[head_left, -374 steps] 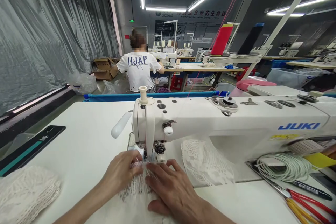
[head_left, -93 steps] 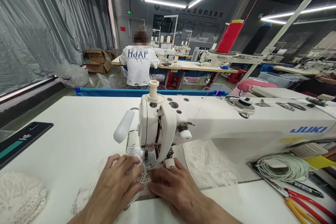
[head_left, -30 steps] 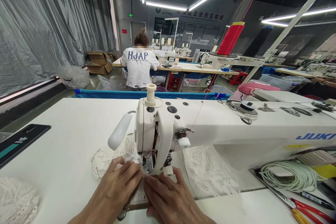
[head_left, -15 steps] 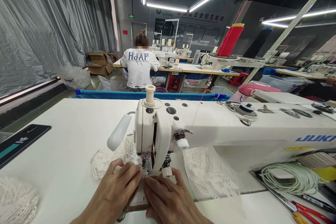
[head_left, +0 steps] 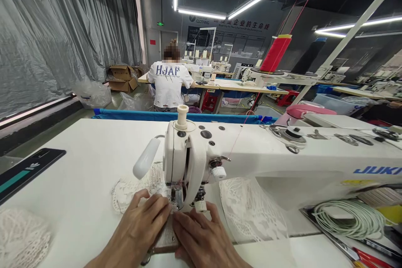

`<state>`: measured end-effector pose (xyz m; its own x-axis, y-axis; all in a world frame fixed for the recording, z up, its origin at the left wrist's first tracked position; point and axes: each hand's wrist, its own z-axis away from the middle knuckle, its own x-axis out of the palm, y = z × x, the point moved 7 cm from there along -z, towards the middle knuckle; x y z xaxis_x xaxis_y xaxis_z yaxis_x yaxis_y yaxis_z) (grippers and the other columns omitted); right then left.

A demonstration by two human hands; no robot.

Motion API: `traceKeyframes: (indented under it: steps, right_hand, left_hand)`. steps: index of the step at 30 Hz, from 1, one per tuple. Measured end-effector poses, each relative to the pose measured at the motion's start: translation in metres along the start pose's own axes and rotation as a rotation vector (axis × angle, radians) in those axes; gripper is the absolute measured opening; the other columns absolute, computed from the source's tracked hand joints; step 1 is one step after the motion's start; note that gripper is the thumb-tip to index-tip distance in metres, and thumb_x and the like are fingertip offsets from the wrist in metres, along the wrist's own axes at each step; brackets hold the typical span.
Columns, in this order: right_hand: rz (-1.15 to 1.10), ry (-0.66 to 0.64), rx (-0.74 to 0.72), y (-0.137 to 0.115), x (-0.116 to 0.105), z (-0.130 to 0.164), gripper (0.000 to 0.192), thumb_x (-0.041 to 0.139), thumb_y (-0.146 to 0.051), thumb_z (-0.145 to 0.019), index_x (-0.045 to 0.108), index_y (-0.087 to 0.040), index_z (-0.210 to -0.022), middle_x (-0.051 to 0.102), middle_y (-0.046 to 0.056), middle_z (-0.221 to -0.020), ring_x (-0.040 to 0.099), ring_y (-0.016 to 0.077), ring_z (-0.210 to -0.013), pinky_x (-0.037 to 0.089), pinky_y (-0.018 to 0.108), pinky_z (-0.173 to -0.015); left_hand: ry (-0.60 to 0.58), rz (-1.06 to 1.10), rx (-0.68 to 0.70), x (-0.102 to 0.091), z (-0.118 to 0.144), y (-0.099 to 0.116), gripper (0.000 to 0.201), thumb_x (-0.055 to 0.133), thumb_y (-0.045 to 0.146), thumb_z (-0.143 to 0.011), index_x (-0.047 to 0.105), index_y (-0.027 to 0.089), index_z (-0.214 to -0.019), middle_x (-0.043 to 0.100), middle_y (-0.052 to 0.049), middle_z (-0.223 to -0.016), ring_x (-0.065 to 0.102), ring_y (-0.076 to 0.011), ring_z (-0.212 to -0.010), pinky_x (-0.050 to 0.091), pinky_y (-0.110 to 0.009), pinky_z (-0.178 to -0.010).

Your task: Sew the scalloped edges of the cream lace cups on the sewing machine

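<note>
A white JUKI sewing machine (head_left: 282,155) stands across the white table (head_left: 88,163). My left hand (head_left: 140,228) and my right hand (head_left: 201,238) lie flat side by side just in front of the presser foot (head_left: 176,194), fingertips pressing white lace fabric (head_left: 132,184) against the machine bed. The lace runs under the needle and fans out to the left behind the foot. Another piece of white lace (head_left: 248,209) lies under the machine arm to the right. Red thread runs down from a red cone (head_left: 275,53).
A pile of white lace (head_left: 21,238) sits at the near left edge, a black ruler-like strip (head_left: 25,171) at far left. A coil of pale cord (head_left: 351,217) and red-handled tools (head_left: 373,257) lie at right. A person in a white shirt (head_left: 169,83) sits at a table beyond.
Over the last second both hands stay pressed at the presser foot with hardly any movement. Compared with earlier, the lace has fed through and now lies behind and left of the foot.
</note>
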<state>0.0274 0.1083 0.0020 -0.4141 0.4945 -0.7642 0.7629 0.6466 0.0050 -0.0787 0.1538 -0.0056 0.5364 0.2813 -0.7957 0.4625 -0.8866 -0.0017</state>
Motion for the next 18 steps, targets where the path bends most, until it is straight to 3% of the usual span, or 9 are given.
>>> traceKeyframes:
  steps: [8, 13, 17, 18]
  right_hand:
    - [-0.026, -0.062, 0.076, 0.005, -0.001, -0.004, 0.022, 0.05, -0.034, -0.095, 0.059, -0.017, -0.105, 0.064, 0.004, -0.112, 0.054, 0.0182, -0.084, 0.03, 0.038, -0.079]
    - [-0.055, -0.092, 0.105, 0.006, -0.007, -0.008, 0.018, 0.049, -0.029, -0.095, 0.057, -0.017, -0.106, 0.065, 0.004, -0.11, 0.054, 0.0192, -0.085, 0.03, 0.039, -0.079]
    - [-0.016, -0.076, 0.097, -0.001, -0.005, -0.011, 0.019, 0.047, -0.031, -0.095, 0.058, -0.016, -0.093, 0.066, 0.004, -0.097, 0.052, 0.0181, -0.076, 0.032, 0.039, -0.074]
    - [0.009, -0.057, 0.078, -0.003, -0.004, -0.012, 0.02, 0.048, -0.032, -0.095, 0.058, -0.015, -0.088, 0.066, 0.003, -0.092, 0.051, 0.0174, -0.073, 0.032, 0.037, -0.072]
  left_hand:
    - [-0.022, 0.013, -0.08, -0.004, -0.008, -0.013, 0.021, 0.043, 0.011, -0.093, 0.057, 0.017, -0.107, 0.064, -0.003, -0.103, 0.056, -0.0153, -0.097, 0.027, -0.039, -0.096]
    - [-0.059, -0.014, -0.116, 0.0, -0.008, -0.02, 0.025, 0.038, 0.011, -0.092, 0.06, 0.019, -0.099, 0.063, -0.002, -0.091, 0.058, -0.0148, -0.088, 0.028, -0.042, -0.097]
    - [-0.025, -0.157, -0.071, 0.004, 0.002, -0.031, 0.028, 0.037, 0.015, -0.092, 0.06, 0.021, -0.107, 0.065, -0.005, -0.093, 0.058, -0.0238, -0.098, 0.033, -0.048, -0.095]
    - [-0.021, -0.208, -0.113, 0.006, 0.005, -0.04, 0.028, 0.04, 0.014, -0.091, 0.061, 0.021, -0.107, 0.065, -0.006, -0.097, 0.058, -0.027, -0.1, 0.036, -0.05, -0.091]
